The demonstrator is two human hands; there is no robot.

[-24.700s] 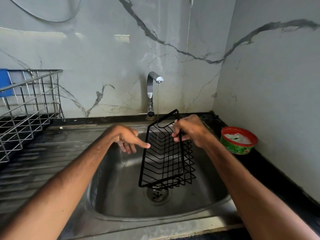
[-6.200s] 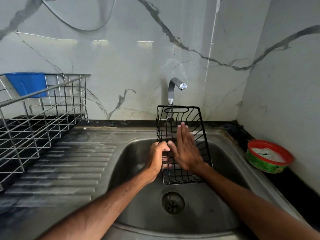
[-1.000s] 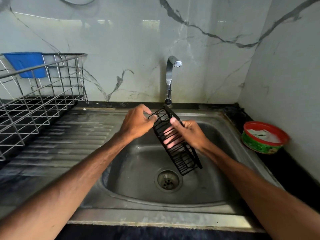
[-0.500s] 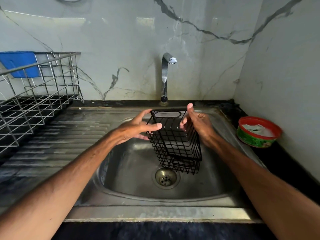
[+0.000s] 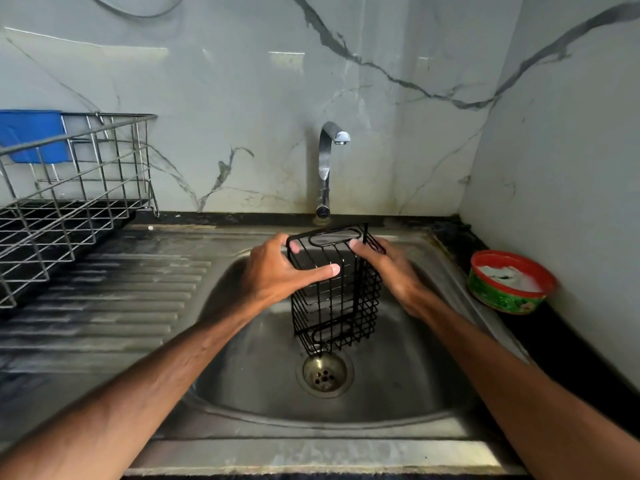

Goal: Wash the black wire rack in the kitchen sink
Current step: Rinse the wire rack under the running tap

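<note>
The left hand (image 5: pixel 275 271) grips the black wire rack (image 5: pixel 337 306) upright over the sink (image 5: pixel 242 382); right hand (image 5: pixel 393 277) seemingly clasps its right side.

One wide-angle camera, worn on the head, looks forward and steeply down from close above the sink (image 5: pixel 311 455). The left grip (image 5: pixel 273 271) and right grip (image 5: pixel 391 271) meet just above frame centre with the black wire rack (image 5: pixel 336 299) held between them. Both forearms run back from the grips to the bottom corners. Beyond the grips, the tap (image 5: pixel 325 168) and marble wall fill the upper half. A wire dish drainer (image 5: pixel 69 202) lies far left of the grips, and a green tub (image 5: pixel 509 289) on the desk lies to their right.
</note>
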